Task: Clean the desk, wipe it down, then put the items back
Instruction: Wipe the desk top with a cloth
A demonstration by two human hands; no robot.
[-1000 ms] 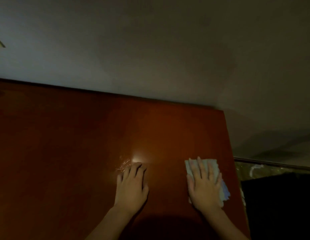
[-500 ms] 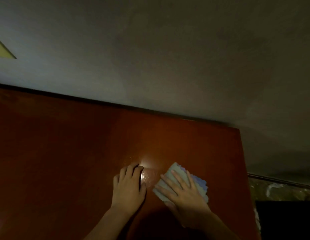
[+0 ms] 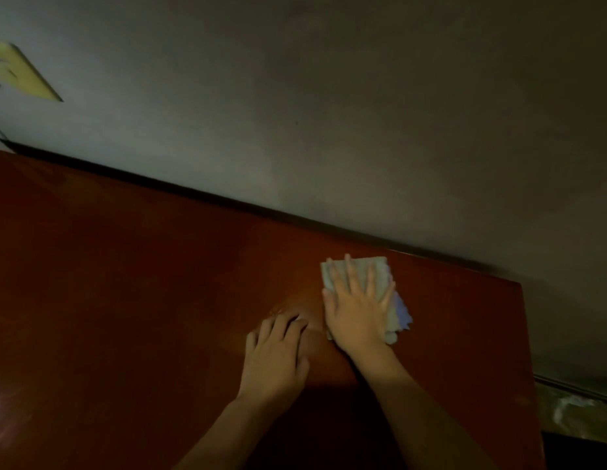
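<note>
Across the left side, the reddish desk (image 3: 125, 300) runs bare up to its back edge against the wall (image 3: 329, 113). Just left of the cloth, the left hand (image 3: 275, 361) rests flat, fingers loosely bent. Beside it, the right hand (image 3: 356, 310) presses spread fingers on the folded cloth (image 3: 363, 269), near the desk's back edge and well short of its right edge.

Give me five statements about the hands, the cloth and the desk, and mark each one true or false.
1. The right hand presses flat on the cloth. True.
2. The left hand grips the cloth. False: it rests on the bare desk.
3. The cloth lies near the desk's far edge, by the wall. True.
4. The cloth is bright red. False: pale grey-green with a bluish edge.
5. The desk is white. False: reddish-brown.
</note>
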